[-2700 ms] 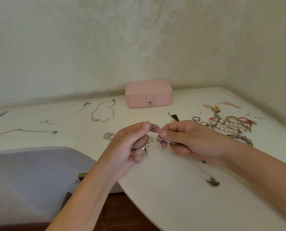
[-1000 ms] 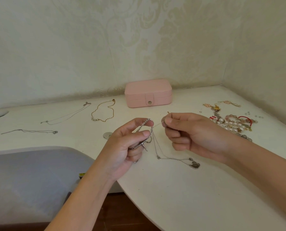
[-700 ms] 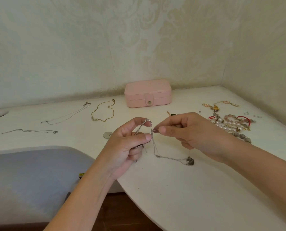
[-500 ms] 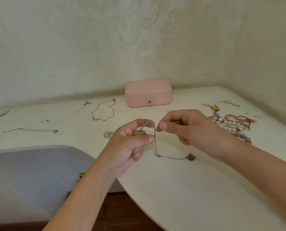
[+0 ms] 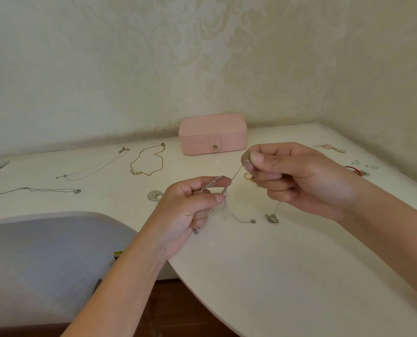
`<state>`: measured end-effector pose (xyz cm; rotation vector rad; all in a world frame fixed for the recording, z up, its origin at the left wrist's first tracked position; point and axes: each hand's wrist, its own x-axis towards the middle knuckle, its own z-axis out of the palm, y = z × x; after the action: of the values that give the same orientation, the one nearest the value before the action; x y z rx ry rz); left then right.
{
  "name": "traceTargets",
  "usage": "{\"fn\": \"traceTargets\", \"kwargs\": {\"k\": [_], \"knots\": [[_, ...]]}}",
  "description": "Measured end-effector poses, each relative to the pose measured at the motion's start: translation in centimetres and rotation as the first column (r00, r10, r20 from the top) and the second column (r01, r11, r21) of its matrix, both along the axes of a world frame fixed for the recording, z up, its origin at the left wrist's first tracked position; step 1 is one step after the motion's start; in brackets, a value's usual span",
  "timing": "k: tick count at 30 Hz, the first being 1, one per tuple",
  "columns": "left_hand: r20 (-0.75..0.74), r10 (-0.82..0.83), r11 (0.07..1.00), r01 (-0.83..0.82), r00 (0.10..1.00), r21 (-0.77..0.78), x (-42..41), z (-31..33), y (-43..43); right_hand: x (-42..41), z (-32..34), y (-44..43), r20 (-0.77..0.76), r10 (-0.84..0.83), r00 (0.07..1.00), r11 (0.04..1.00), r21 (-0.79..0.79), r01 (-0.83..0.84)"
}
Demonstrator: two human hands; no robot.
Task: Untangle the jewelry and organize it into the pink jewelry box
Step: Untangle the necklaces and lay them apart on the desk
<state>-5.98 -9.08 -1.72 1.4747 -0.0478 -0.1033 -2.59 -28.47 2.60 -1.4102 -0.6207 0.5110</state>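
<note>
Lifted toward 1 o'clock, the right grip [image 5: 304, 181] is pinched on a chain [image 5: 236, 172]; a bracelet [image 5: 209, 184] is pinched by the left grip [image 5: 188, 210].

Both forearms are bare from wrist to frame edge. The left grip [image 5: 185, 210] and right grip [image 5: 299, 178] are bare hands with short, rounded fingernails [image 5: 219, 197]. A small silvery bit by the left little finger may be a ring; unclear.
</note>
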Motion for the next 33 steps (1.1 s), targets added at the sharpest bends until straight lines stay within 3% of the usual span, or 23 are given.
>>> {"fn": "traceTargets", "kwargs": {"k": [6,12,17,21,28,33], "knots": [[-0.022,0.016,0.993,-0.018,1.000,-0.117,0.0,0.3,0.1,0.4,0.5,-0.7,-0.105,-0.034,0.994,0.995,0.088,0.044],[-0.023,0.227,0.946,-0.226,0.974,-0.231,0.0,-0.1,0.2,1.0,0.9,-2.0,-0.094,-0.055,0.994,0.988,0.138,0.068],[0.017,0.279,0.942,-0.270,0.960,-0.200,-0.1,-0.1,-0.1,0.9,0.9,-2.0,-0.087,0.008,0.996,0.979,0.206,0.010],[0.004,0.271,0.943,-0.265,0.963,-0.202,-0.2,0.0,0.1,1.0,1.0,-2.1,-0.139,-0.021,0.990,0.951,0.304,0.063],[0.038,0.394,0.901,-0.378,0.918,-0.212,0.1,-0.3,0.2,2.6,0.8,-3.5,-0.162,0.299,0.941,0.869,0.453,-0.198],[0.059,0.398,0.898,-0.375,0.916,-0.232,0.1,-0.4,0.1,2.9,1.0,-3.4,-0.232,0.547,0.804,0.742,0.580,-0.337]]}}
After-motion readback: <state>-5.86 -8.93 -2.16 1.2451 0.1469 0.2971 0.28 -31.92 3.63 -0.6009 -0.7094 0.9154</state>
